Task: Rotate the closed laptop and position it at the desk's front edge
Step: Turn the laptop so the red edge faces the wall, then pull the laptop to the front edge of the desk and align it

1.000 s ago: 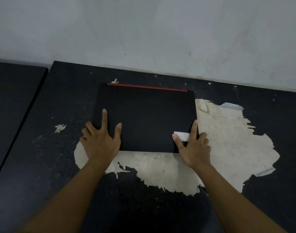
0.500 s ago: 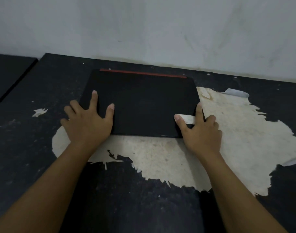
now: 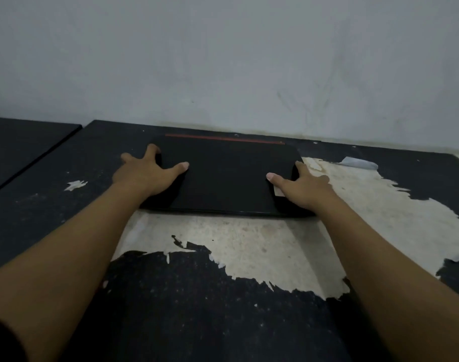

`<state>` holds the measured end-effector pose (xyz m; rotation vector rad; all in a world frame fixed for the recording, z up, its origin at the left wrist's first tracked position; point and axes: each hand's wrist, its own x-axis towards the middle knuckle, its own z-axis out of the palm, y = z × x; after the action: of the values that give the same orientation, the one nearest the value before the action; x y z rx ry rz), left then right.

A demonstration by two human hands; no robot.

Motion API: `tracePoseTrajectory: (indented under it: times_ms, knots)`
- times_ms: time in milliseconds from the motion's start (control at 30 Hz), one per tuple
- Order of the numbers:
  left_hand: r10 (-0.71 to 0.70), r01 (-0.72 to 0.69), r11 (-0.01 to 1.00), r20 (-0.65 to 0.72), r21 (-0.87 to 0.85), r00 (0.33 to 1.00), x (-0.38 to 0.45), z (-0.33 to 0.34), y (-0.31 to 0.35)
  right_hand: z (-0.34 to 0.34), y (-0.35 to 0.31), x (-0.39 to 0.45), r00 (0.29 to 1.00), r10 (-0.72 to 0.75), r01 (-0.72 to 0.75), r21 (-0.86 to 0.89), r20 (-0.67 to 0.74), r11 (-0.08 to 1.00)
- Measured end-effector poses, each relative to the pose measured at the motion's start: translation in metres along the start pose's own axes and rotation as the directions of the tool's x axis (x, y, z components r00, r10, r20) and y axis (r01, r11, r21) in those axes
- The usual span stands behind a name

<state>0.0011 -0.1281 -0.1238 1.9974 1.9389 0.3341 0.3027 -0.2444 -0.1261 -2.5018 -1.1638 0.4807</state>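
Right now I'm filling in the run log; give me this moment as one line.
laptop: closed, flat, near wall | left hand: gripping left side | right hand: gripping right side | desk: surface peeled | rotation: not visible

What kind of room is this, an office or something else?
Probably a plain study or work room, though little shows. A worn black desk with its surface peeling stands against a bare wall, a second desk adjoins it, and a closed laptop lies on top.

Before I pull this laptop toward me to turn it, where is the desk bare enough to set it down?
The desk is bare from the laptop to the near edge, between both forearms, over the peeled pale patch. More bare room lies right of the right hand. It is tight only behind the laptop, near the wall.
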Motion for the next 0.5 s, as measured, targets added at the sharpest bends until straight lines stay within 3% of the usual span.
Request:
tracePoseTrajectory:
  times_ms: [500]
  knots:
    - [0.049,-0.048,0.998,-0.005,0.051,0.999,0.03,0.0,0.001,-0.002,-0.015,0.04,0.995,-0.073,0.068,-0.066,-0.066,0.995]
